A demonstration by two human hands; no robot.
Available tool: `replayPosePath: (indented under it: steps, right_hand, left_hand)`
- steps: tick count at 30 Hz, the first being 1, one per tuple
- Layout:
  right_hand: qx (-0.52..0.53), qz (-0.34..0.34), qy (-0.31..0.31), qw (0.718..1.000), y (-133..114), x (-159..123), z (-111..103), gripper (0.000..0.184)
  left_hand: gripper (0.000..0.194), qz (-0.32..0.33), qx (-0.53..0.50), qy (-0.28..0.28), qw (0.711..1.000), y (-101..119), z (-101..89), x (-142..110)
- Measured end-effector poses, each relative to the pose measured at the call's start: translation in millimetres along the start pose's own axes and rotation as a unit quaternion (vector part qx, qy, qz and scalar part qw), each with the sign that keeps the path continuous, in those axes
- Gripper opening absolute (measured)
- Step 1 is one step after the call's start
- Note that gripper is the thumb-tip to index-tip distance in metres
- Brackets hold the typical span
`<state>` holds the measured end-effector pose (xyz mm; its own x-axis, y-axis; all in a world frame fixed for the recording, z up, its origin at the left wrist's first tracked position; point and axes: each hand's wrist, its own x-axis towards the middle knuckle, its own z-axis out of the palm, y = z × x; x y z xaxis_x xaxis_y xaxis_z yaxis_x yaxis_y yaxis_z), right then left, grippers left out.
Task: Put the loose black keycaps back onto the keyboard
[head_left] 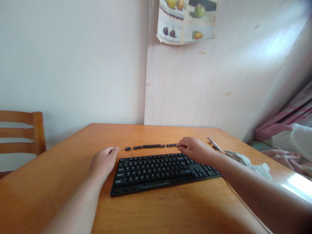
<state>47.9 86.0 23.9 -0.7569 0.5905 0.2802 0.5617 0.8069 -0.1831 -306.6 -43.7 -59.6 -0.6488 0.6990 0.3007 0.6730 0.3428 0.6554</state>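
Observation:
A black keyboard (156, 172) lies slightly angled on the table, its front row stripped of keycaps so that bare sockets show. Behind it several loose black keycaps (135, 148) form a line, with the long space bar (152, 146) in the middle. My right hand (195, 149) reaches over the keyboard's right part, its thumb and fingertips pinched at the keycap at the right end of that line. Beside the keyboard's left end, my left hand (103, 162) is curled closed just above the table. Whatever its fingers may hold is hidden.
Right of the keyboard lie a few slim tools (214, 144) and a crumpled cloth (246, 162). A cable (243, 204) runs toward the front right. The wooden table (58, 188) meets a wall behind; a chair (21, 130) stands at the left.

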Motion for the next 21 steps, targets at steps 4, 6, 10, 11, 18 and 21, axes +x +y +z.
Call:
replayPosePath:
  steps: [4,6,10,11,18,21]
  right_hand:
    - [0.015,-0.020,-0.012,1.000,-14,20,11,0.022]
    - [0.023,-0.037,-0.019,0.999,-24,32,17,0.022]
    - [0.029,-0.077,-0.029,0.996,-48,60,32,0.022]
    - [0.028,-0.084,-0.031,0.996,-54,68,36,0.022]
    - [-0.020,-0.069,-0.076,0.994,-97,121,61,0.023]
    - [-0.060,-0.054,-0.100,0.992,-113,137,69,0.025]
  left_hand:
    - [0.039,-0.002,-0.005,-0.010,1.000,2,-0.2,-2]
    - [0.038,-0.004,-0.004,-0.014,1.000,4,-0.7,-3]
    - [0.039,-0.005,0.001,-0.018,1.000,5,-1.4,-4]
    - [0.039,-0.003,0.002,-0.019,1.000,5,-1.3,-4]
    - [0.040,-0.002,-0.001,-0.014,1.000,3,2.1,-4]
    - [0.039,0.001,0.000,-0.009,1.000,3,3.0,-4]
